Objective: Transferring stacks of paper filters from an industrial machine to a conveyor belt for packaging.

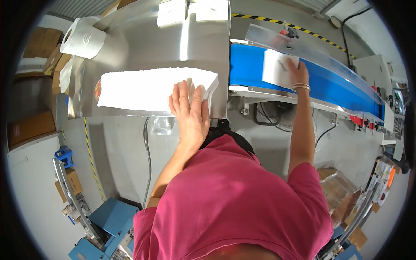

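My left hand rests with fingers spread on the right end of a long white row of what look like folded sheets, lying on the steel table. The sheets at that end bend and fan a little under my fingers. A reddish-brown rounded thing shows at the row's left end; I cannot make out what it is. Over the blue conveyor belt, my right hand grips the right edge of a white square packet, slightly blurred. Whether the packet touches the belt I cannot tell.
Two white stacks sit at the table's far edge. A big white roll stands at its far left corner. A clear guard runs along the belt's far side. Below are a fan and a cable.
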The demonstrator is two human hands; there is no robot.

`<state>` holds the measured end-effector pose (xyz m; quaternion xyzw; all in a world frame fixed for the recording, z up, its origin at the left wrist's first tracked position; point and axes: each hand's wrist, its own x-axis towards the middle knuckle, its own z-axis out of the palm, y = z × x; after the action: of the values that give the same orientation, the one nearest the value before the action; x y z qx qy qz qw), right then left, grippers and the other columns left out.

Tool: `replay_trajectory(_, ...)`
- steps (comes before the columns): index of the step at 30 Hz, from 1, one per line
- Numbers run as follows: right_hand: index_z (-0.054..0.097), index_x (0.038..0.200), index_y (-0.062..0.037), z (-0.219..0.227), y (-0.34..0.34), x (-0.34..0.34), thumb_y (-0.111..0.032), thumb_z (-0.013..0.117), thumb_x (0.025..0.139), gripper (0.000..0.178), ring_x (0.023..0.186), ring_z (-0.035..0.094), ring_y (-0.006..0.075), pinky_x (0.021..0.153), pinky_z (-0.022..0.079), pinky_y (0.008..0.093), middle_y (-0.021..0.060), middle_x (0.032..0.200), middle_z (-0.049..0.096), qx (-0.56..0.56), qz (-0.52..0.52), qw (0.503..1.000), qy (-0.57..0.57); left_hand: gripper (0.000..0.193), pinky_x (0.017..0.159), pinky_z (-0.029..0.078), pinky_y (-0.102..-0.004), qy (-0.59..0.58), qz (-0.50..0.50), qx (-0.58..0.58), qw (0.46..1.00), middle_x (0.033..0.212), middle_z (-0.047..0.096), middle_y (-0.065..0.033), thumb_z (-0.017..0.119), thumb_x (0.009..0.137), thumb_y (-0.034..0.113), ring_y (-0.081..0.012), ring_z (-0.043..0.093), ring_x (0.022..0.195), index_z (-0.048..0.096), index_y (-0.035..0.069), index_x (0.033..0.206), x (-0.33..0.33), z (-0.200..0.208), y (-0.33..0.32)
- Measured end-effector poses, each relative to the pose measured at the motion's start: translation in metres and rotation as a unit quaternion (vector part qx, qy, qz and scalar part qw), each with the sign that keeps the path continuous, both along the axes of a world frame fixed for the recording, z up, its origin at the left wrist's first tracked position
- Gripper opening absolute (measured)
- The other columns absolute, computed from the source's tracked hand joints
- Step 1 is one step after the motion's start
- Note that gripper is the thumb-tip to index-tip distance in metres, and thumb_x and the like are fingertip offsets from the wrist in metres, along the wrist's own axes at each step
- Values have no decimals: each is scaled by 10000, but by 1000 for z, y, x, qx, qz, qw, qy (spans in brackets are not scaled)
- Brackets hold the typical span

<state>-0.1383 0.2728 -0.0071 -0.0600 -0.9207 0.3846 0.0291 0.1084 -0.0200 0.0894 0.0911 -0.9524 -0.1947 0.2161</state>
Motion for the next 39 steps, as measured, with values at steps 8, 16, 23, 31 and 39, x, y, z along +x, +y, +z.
replay_trajectory(8, 537, 1189, -123, 78, -96, 74, -142, 761, 703, 536, 1009, 551, 227, 873, 458, 355, 64, 1125, 551, -113, 367, 923, 25, 319, 1046, 141, -575, 11, -16, 25, 1000, 1406, 315, -192, 619, 765, 6, -421, 212, 1328, 628, 83, 1075, 0, 1, 1)
replay_trajectory(16, 530, 1104, -36, 49, -135, 74, -167, 638, 865, 294, 872, 546, 85, 753, 479, 259, 7, 974, 579, -279, 392, 851, -213, 391, 1037, 135, -601, 20, 14, 23, 999, 1436, 230, -223, 640, 802, 120, -440, 169, 1337, 551, 66, 1179, 0, 2, -8)
replay_trajectory(23, 576, 992, 52, 5, -11, 2, -391, 659, 788, 495, 824, 616, 293, 755, 470, 358, 206, 919, 638, -81, 13, 995, -56, 342, 1026, 228, -558, 29, 33, -11, 999, 1360, 392, -186, 623, 803, 43, -405, 327, 1277, 598, 79, 1142, 0, -1, -12)
replay_trajectory(31, 541, 1152, -48, 71, -90, 62, -127, 727, 700, 496, 1068, 519, 299, 920, 412, 389, 135, 1120, 564, 18, 335, 919, 206, 319, 1040, 158, -571, 27, 22, 2, 999, 1403, 339, -168, 627, 780, 26, -400, 239, 1326, 630, 103, 1090, 2, -4, -12)
replay_trajectory(39, 512, 1172, -54, 51, -155, 82, -173, 658, 830, 391, 1036, 506, 140, 854, 442, 288, 82, 1172, 526, -220, 508, 830, -57, 351, 1042, 127, -591, 31, 31, 17, 999, 1436, 253, -199, 615, 816, 90, -425, 190, 1336, 582, 100, 1165, 1, 3, -13)
